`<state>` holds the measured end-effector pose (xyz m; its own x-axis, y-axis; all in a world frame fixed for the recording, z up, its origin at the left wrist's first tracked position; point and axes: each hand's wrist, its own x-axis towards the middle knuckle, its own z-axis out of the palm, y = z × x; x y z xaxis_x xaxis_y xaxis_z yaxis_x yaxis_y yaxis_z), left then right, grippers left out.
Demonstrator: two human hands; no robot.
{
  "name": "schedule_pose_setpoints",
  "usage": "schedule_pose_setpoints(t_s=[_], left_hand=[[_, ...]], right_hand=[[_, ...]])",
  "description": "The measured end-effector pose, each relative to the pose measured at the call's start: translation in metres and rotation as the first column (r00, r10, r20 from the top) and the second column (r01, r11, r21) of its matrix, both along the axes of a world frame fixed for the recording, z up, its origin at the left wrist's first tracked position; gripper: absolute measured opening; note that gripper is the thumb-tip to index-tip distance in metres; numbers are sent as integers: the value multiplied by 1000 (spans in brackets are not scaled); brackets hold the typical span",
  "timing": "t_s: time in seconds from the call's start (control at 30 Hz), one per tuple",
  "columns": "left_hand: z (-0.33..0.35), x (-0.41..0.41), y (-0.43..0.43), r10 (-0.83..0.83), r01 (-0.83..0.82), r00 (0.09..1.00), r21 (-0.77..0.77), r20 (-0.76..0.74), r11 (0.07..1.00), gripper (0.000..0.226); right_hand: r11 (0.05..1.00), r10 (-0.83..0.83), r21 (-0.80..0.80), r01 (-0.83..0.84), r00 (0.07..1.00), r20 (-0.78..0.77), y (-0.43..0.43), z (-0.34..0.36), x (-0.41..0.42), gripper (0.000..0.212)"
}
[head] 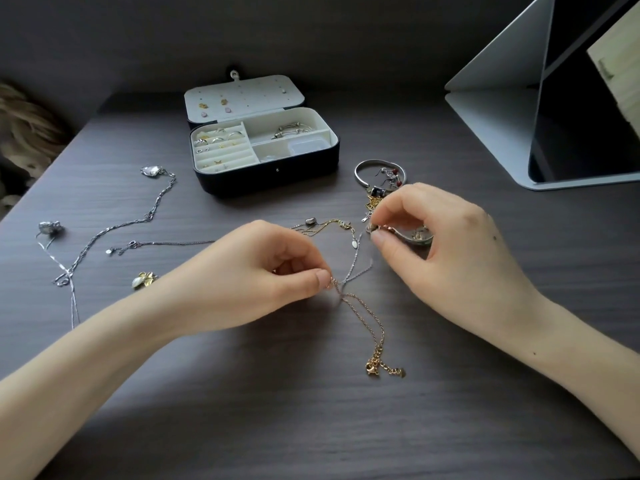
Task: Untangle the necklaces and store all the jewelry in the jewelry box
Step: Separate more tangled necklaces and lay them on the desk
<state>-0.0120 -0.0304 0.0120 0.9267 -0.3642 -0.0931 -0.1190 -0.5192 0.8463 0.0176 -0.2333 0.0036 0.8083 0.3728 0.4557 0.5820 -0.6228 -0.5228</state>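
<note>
Dark grey wood makes up the desk, a good flat place for tiny chains. Both hands work low in the middle of it. The left hand has its fingers curled in. Its thumb and first finger pinch a pink-gold chain right where it crosses a thin silver chain. I think the hand holds that spot so the knot cannot slip.

The right hand is a little up and to the right of those fingers. Its thumb and first finger pinch tight on something small. It looks like the top end of the silver chain, but that part is too tiny to be sure. A gentle pull there could slide the silver chain out of the loop. Below the left fingers, the pink-gold chain lies loose down the desk to its clasp, so nothing tugs on it.

Far past the fingers sits the jewelry box. Its lid is open and rings are in the little slots, so things can go straight in. Just behind the right fingers is a pile of mixed jewelry with a silver bangle, not put away yet. Well to the left of the left fingers lie long silver necklaces. They are spread apart, likely so they do not tangle. I see no necklace in the box, so lots is left to do.
</note>
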Motion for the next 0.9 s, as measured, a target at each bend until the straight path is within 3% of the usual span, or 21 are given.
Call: schedule_pose_setpoints(t_s=[0.07, 0.27, 0.63, 0.77, 0.9], left_hand=[[1, -1, -1, 16, -17, 999, -25, -30, 1000, 14], [5, -2, -4, 51, -55, 995, -52, -80, 997, 13], [2, -5, -7, 31, -33, 999, -60, -38, 998, 14], [6, -5, -8, 47, -57, 994, -93, -99, 994, 6], [10, -7, -10, 78, -95, 985, -109, -151, 989, 12]], right_hand=[[998, 50, -48, -48, 998, 39, 1, 1, -2, 13], [962, 255, -86, -261, 964, -71, 5, -1, -11, 22], [973, 228, -18, -232, 968, -107, 9, -1, -13, 6], [965, 262, 28, -261, 951, -164, 6, 2, -12, 6], [962, 272, 70, -264, 942, -195, 5, 2, -11, 7]])
